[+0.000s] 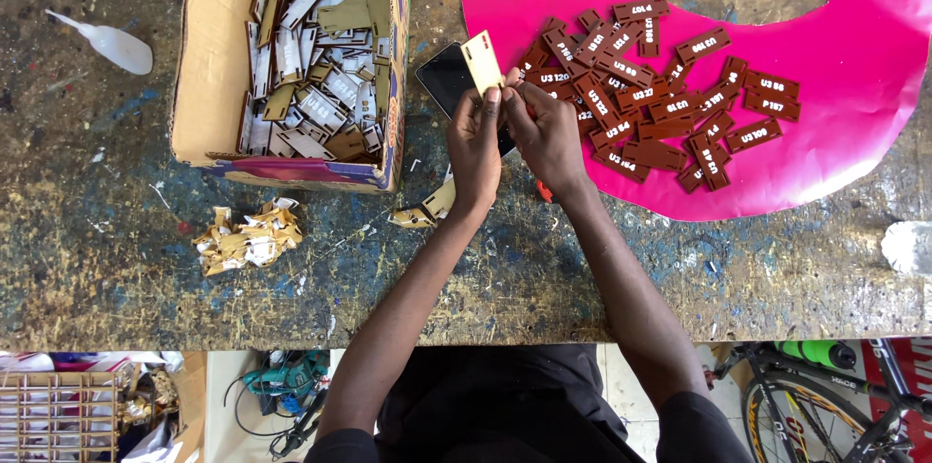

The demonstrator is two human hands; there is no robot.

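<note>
Across the whole frame, a worn, paint-spattered wooden workbench (116, 288), its front edge running along the lower third. At upper right, a large bright pink curved sheet (854, 65) lying flat on the bench, strewn with a loose heap of small reddish-brown rectangular tags (650, 84) bearing pale lettering. At upper left, an open cardboard box (209, 55) filled with a jumble of tan and white-faced flat tags (316, 75). Just right of the box, near the top centre, a dark flat phone (445, 77) resting on the bench, partly hidden behind the hands. At centre, both forearms reaching up from the bottom of the frame and meeting over the bench between box and pink sheet. Left hand (474, 148) closed, fingertips pinching the lower edge of a small pale tan rectangular tag (482, 62) held upright above the phone. Right hand (549, 138) closed close against the left, fingers curled toward the same tag, possibly pinching its lower corner, though the contact is hidden. Lower left of the bench, a crumpled pile of tan and white paper scraps (248, 238). Just below the left wrist, a few loose tan offcuts (427, 211). At far upper left, a small white plastic nozzle bottle (112, 44) lying on its side.
</note>
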